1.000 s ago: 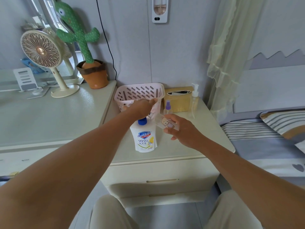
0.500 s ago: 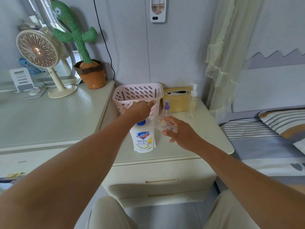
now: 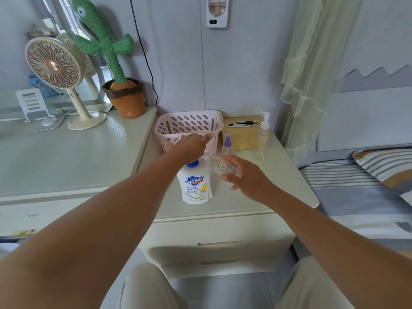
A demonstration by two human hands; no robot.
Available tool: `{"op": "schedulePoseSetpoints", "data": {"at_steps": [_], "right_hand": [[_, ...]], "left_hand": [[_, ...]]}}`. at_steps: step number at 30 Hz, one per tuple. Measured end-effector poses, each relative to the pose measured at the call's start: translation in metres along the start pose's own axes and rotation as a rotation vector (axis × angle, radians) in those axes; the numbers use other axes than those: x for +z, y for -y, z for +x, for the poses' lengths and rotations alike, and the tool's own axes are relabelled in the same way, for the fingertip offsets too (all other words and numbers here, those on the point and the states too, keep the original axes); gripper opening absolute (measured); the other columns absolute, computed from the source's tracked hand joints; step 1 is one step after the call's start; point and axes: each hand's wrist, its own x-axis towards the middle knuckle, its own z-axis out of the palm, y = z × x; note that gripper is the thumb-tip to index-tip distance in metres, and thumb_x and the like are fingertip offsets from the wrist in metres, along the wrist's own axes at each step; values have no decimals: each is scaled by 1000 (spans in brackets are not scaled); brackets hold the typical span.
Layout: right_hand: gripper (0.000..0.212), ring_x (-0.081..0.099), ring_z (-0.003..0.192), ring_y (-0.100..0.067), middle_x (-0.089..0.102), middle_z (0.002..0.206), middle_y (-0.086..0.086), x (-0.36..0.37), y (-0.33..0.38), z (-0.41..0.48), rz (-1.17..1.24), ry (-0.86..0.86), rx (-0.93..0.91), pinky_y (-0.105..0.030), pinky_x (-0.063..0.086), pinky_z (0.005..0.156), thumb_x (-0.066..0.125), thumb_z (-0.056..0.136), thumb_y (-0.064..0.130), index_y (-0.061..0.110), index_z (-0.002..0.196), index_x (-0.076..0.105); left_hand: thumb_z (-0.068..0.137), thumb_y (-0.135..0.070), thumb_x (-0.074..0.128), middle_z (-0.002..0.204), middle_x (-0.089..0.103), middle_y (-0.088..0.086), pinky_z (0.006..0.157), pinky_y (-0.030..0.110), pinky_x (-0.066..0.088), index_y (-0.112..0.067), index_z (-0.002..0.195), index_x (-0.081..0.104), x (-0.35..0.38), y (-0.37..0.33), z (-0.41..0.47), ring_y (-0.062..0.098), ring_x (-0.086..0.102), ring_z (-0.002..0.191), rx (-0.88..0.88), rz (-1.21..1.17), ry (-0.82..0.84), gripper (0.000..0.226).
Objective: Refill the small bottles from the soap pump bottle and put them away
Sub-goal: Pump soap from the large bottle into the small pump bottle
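Observation:
A white soap pump bottle (image 3: 196, 186) with a blue collar stands on the cream nightstand (image 3: 263, 197). My left hand (image 3: 191, 146) lies flat over its pump head and hides it. My right hand (image 3: 247, 177) grips a small clear bottle (image 3: 225, 167) with a cartoon figure, tilted with its mouth toward the pump spout. A small spray bottle (image 3: 227, 144) with a purple cap stands just behind it. A taller clear pump bottle (image 3: 264, 134) stands further right.
A pink slotted basket (image 3: 189, 122) sits behind the soap bottle, with a gold tissue box (image 3: 243, 134) to its right. A fan (image 3: 55, 68) and a toy cactus (image 3: 120, 85) stand on the desk at left. A bed (image 3: 356, 192) borders the nightstand at right.
Both hands and the bottles stay where they were; only the view has shifted slightly.

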Motion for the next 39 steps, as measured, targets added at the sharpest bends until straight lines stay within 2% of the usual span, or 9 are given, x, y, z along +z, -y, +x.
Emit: {"op": "schedulePoseSetpoints", "data": {"at_steps": [4, 9, 11, 17, 20, 23, 27, 34, 39], "right_hand": [[46, 54, 90, -11, 52, 127, -3, 0, -1, -1, -14, 4, -4, -14, 52, 52, 60, 90, 21, 22, 134, 45], [48, 54, 97, -12, 50, 130, -2, -4, 2, 0, 14, 4, -3, -16, 54, 55, 61, 89, 21, 22, 135, 45], [48, 54, 97, -12, 50, 131, -2, -5, 2, 0, 4, 7, 0, -16, 54, 55, 61, 89, 21, 22, 135, 45], [47, 55, 95, -13, 52, 128, -2, -3, 0, -1, -10, 6, 2, -19, 56, 57, 61, 89, 20, 23, 134, 46], [48, 55, 96, -13, 52, 129, -3, -1, 0, -2, -22, 11, 7, -18, 55, 56, 60, 90, 22, 23, 135, 45], [47, 55, 97, -13, 51, 131, -3, -3, 1, -2, -5, 10, 6, -16, 54, 55, 61, 90, 22, 23, 134, 45], [48, 55, 100, -15, 50, 133, -3, -6, 4, -1, -13, 6, 4, -17, 55, 56, 61, 89, 24, 24, 134, 45], [47, 55, 96, -12, 52, 129, -2, -3, 1, -1, -8, 7, 1, -16, 53, 54, 62, 89, 22, 23, 133, 46], [49, 54, 96, -12, 51, 130, -3, 0, -1, -2, -9, 14, 12, -13, 51, 51, 61, 90, 22, 23, 135, 44]], "left_hand": [[105, -19, 23, 129, 54, 15, 107, 45, 27, -18, 141, 42, 1, -6, -8, 30, 44, 126, -7, -28, -25, 40], [98, -55, 21, 133, 51, 17, 108, 55, 30, -9, 130, 51, -9, 2, 2, 36, 44, 125, -47, -40, 53, 64], [96, -58, 22, 132, 52, 18, 107, 54, 32, -6, 128, 52, -10, 0, 4, 37, 45, 124, -58, -37, 58, 68], [103, -20, 29, 132, 53, 15, 106, 42, 35, -16, 140, 42, 3, 0, -1, 29, 52, 118, 33, -22, 4, 39], [99, -4, 35, 134, 51, 16, 107, 43, 36, -18, 147, 27, 7, 2, -3, 31, 50, 120, 4, -80, -13, 51], [104, -22, 29, 130, 54, 15, 106, 42, 35, -16, 141, 41, 2, 1, -1, 30, 52, 117, -14, -111, -21, 40], [102, -44, 21, 120, 59, 15, 98, 38, 37, -8, 126, 56, -7, -4, -1, 28, 57, 107, 37, -33, 20, 55], [105, -19, 25, 130, 53, 19, 106, 43, 32, -14, 139, 44, -2, -3, -7, 31, 49, 121, 69, 27, -12, 39], [105, -19, 23, 133, 52, 16, 108, 49, 25, -19, 140, 42, -1, -6, -12, 31, 42, 128, 33, 67, -5, 40]]}}
